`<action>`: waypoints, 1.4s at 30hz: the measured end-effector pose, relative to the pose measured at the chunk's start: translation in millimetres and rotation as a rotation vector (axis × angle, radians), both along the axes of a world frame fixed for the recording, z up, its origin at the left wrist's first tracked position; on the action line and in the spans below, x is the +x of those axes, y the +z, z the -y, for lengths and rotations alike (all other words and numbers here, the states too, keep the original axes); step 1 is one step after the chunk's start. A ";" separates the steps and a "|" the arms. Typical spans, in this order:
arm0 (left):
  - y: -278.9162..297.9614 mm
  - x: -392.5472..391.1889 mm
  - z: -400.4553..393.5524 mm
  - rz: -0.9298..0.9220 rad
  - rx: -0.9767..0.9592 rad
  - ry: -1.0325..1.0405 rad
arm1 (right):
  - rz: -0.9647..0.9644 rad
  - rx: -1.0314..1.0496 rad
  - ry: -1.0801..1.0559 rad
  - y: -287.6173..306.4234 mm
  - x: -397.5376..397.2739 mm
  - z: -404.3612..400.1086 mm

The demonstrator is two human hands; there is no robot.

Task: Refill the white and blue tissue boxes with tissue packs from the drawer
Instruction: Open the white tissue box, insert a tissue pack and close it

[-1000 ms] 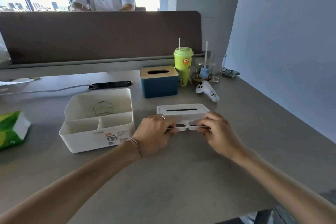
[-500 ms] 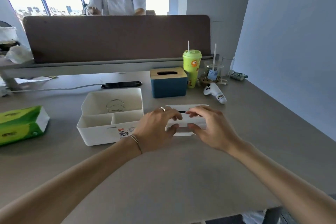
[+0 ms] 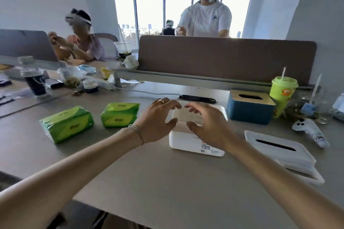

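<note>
Lidless white tissue box [image 3: 195, 140] sits under both hands [image 3: 158, 121] [image 3: 208, 124], fingers [image 3: 174, 105] spread, gripping nothing.

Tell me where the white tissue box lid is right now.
In the head view, the white lid lies flat on the desk to the right of the open white box, in front of the blue tissue box.
</note>
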State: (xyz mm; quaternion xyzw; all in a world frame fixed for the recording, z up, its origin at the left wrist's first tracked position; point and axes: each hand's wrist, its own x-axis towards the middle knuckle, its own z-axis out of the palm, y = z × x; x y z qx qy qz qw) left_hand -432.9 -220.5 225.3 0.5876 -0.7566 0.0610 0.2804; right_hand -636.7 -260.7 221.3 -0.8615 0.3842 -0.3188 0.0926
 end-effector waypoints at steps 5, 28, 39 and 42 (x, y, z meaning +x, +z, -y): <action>7.7 70.2 -11.8 0.036 0.023 0.133 | -0.046 0.006 0.086 3.0 73.9 6.1; -47.7 196.1 61.9 -0.313 0.341 0.497 | -0.419 0.314 0.141 -39.9 247.8 96.5; 11.1 138.0 44.8 -0.275 0.163 0.340 | -0.259 0.163 0.085 25.7 169.6 78.0; 30.7 98.2 46.8 -0.238 0.126 0.241 | -0.222 0.138 0.020 44.6 122.1 72.0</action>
